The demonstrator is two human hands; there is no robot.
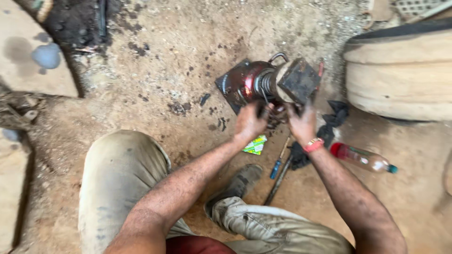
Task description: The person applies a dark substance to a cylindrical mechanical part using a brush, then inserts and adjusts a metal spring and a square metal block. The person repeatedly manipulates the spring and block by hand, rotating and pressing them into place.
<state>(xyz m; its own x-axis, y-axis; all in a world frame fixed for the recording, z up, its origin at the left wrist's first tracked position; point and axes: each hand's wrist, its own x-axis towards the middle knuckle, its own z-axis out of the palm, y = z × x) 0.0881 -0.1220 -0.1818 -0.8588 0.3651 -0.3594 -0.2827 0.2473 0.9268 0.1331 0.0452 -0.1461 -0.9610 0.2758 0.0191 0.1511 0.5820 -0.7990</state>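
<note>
Red jack on dirt, both hands' fingers clenched under its base

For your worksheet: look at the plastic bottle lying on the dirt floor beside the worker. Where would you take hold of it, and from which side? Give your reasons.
Grip the plastic bottle around its clear middle, coming down from above. It lies on its side on the dirt, so the round body is exposed along its length, while the teal cap end is narrow. The right hand is nearest; both hands, left hand too, are at the red jack.
</note>
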